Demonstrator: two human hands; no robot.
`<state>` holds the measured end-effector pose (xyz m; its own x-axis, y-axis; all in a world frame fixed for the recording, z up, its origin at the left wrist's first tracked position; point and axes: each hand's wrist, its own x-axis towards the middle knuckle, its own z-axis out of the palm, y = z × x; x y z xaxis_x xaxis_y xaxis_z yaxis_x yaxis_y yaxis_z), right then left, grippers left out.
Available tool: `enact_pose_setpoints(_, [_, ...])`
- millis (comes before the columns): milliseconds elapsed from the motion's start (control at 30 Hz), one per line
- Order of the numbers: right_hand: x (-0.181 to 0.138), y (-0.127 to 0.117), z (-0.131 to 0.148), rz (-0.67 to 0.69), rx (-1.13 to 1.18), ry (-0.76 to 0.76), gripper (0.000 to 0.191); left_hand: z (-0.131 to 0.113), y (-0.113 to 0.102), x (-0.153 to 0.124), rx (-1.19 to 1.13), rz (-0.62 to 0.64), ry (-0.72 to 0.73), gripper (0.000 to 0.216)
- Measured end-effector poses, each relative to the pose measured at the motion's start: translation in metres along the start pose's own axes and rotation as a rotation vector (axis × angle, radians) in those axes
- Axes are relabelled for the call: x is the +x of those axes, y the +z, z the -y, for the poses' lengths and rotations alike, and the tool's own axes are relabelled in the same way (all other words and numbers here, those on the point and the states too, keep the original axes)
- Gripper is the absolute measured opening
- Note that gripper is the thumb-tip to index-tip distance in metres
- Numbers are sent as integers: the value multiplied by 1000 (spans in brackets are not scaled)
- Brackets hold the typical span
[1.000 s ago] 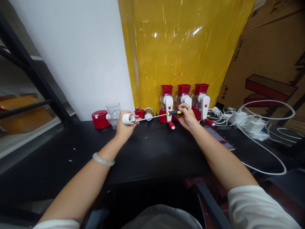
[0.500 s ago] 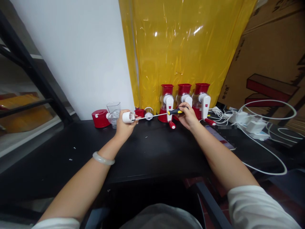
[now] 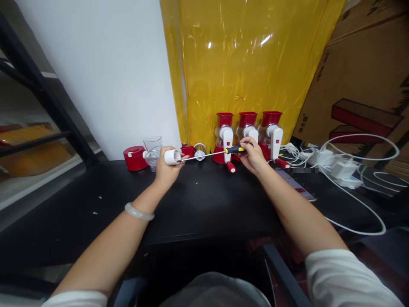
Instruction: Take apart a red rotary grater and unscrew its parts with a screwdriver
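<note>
My left hand (image 3: 166, 172) is closed around a white cylindrical part (image 3: 170, 157), its open end turned to the right. In my right hand (image 3: 252, 157) is a screwdriver (image 3: 234, 149) with a black and yellow handle. Its long metal shaft runs left, nearly level, and the tip reaches the mouth of the white part; what the tip touches is too small to make out. Behind my left hand are a clear plastic housing (image 3: 152, 147) and a red round base (image 3: 135, 158). A red hopper (image 3: 187, 151) and a metal grater drum (image 3: 200, 151) lie beyond the shaft.
Three red and white rotary graters, the nearest a grater (image 3: 225, 135), stand along the back by a yellow plastic curtain (image 3: 249, 64). On the right are a phone (image 3: 297, 185), white cables (image 3: 380, 221) and chargers (image 3: 343, 169). Small white scraps dot the black table (image 3: 191, 213).
Hardly anything differs. Both hands keep the same grip and place, and the screwdriver tip stays at the mouth of the white part; the view has shifted very slightly.
</note>
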<state>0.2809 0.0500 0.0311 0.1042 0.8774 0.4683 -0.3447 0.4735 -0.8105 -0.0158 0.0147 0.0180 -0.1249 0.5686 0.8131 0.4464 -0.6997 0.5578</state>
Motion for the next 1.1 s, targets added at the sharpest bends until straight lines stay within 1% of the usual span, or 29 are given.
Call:
enact_pose_setpoints(133, [0, -1, 0, -14, -43, -20, 30, 0, -1, 0, 28, -40, 30, 42])
enact_pose_setpoints(200, [1, -3, -1, -22, -110, -30, 31, 1, -2, 0, 52, -52, 25, 42])
enact_pose_setpoints(333, [2, -10, -3, 3, -238, -71, 38, 5, -5, 0, 86, -43, -3, 40])
enact_pose_setpoints(467, [0, -12, -1, 14, -319, -65, 47, 7, -6, 0, 125, -37, -20, 39])
enact_pose_setpoints(633, [-2, -10, 0, -4, -368, -49, 46, 7, -6, 0, 184, -13, -40, 38])
enact_pose_setpoints(767, [0, -12, -2, -23, -360, -41, 46, 6, -6, 0, 250, 28, -55, 36])
enact_pose_setpoints(967, [2, -14, -4, -48, -340, -57, 45, 0, -4, -1, 387, 142, -160, 34])
enact_pose_setpoints(1100, [3, -14, -5, -62, -332, -53, 43, -5, -4, 0, 457, 192, -208, 34])
